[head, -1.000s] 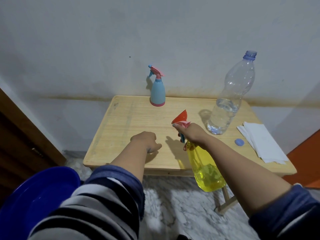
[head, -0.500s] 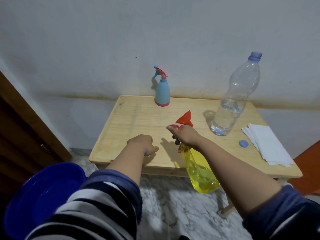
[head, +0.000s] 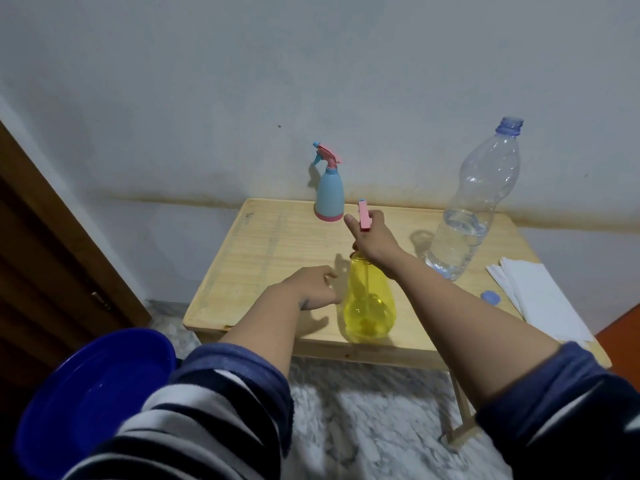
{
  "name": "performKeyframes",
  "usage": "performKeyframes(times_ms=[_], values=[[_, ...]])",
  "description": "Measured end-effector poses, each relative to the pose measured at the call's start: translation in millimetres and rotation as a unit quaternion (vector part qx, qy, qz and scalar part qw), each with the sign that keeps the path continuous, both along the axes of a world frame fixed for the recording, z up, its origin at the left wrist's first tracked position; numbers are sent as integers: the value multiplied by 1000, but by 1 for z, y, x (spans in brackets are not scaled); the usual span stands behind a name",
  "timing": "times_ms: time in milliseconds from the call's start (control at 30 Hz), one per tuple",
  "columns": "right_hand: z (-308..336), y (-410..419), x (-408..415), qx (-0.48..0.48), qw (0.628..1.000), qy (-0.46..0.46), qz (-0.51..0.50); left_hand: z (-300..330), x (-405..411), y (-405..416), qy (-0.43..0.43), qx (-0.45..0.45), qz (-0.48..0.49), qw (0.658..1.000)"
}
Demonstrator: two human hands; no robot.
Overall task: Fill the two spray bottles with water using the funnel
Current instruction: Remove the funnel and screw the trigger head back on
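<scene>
The yellow spray bottle stands upright on the wooden table near its front edge. My right hand grips its pink spray head from above, with the index finger stretched out. A sliver of orange-red shows under that hand at the bottle's neck; the funnel itself is hidden. Just left of the yellow bottle is my left hand, loosely curled and holding nothing; I cannot tell whether it touches the bottle. The blue spray bottle with a pink head stands at the table's back edge.
A large clear water bottle, uncapped and partly full, stands at the right. Its blue cap lies beside folded white napkins. A blue basin sits low at the left. A wall is behind the table.
My right hand has lifted the yellow bottle from in front of the table edge and set it upright on the tabletop. The left hand has shifted toward the bottle.
</scene>
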State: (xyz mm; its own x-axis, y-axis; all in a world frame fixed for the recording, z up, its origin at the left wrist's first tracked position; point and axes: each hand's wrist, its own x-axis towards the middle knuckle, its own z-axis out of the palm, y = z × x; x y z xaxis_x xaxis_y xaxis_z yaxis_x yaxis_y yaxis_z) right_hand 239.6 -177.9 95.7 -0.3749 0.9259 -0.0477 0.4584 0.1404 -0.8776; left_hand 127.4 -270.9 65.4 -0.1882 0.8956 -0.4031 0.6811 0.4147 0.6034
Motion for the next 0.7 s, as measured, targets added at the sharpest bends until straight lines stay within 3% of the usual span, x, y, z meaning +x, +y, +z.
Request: performKeyframes(times_ms=[133, 267, 433, 700], values=[[14, 2, -16, 4, 999, 47, -7, 5, 12, 8, -84, 59, 38, 994], [21, 3, -24, -1, 999, 54, -5, 6, 8, 15, -51, 116, 91, 988], [18, 12, -22, -22, 996, -75, -31, 3, 7, 27, 16, 136, 126, 982], [41, 64, -14, 12, 998, -15, -67, 0, 0, 83, -12, 195, 101, 976]])
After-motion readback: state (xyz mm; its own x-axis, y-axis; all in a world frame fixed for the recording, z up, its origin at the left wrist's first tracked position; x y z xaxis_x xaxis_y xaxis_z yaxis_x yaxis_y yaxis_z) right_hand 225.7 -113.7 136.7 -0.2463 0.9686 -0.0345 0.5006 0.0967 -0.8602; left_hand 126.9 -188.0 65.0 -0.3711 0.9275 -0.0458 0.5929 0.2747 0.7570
